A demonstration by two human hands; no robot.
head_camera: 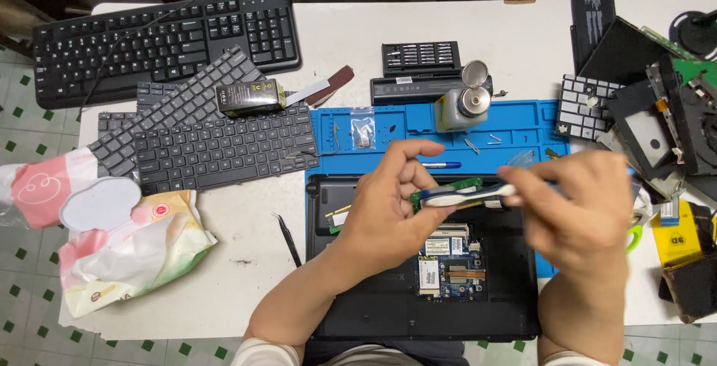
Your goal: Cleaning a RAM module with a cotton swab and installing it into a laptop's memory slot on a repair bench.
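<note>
Both hands meet over the opened laptop (351, 314), above its exposed circuit boards (448, 261). The left hand (388, 209) pinches a green memory module (448, 190) between thumb and curled fingers, gripping it at its left end. The right hand (579, 209), blurred, closes its fingers round the handle of a small white-and-blue brush (467, 196), whose head lies along the module.

Module and brush both run roughly left to right, long axes nearly parallel and touching or all but touching; the blur makes exact contact hard to tell. The brush handle leads off to the right into the right hand, while the module's free end points towards that hand. So the module sits between the two hands, held by the left and worked on from the right.

Under the laptop lies a blue repair mat (418, 131) on the white worktop (246, 246). On the mat stand a capped bottle (463, 104) and a small bag of screws (362, 131). Behind them rests a screwdriver bit set (420, 56). To the left lie several loose keyboards (209, 142) and a black pair of tweezers (287, 237), well apart from the hands. Dismantled parts (657, 112) crowd the right edge.
</note>
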